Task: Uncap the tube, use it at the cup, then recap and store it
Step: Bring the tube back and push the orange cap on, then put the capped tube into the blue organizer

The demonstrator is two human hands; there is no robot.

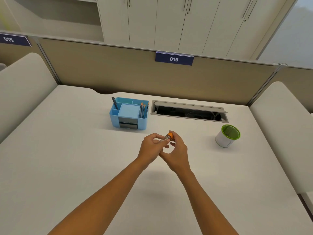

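A clear tube (165, 138) with an orange cap (170, 135) is held above the middle of the white desk. My left hand (150, 149) grips the tube's body, which lies slanted with the cap end up and to the right. My right hand (177, 150) has its thumb and fingers closed around the orange cap, which sits on the tube. The lower end of the tube is hidden in my left fingers. A white cup (227, 138) with a green rim and green inside stands apart to the right, leaning slightly.
A blue desk organizer (129, 113) with pens and several orange-tipped pencils stands behind my hands. A cable tray (188, 111) with its lid open is set into the desk at the back right. Beige partition walls enclose the desk.
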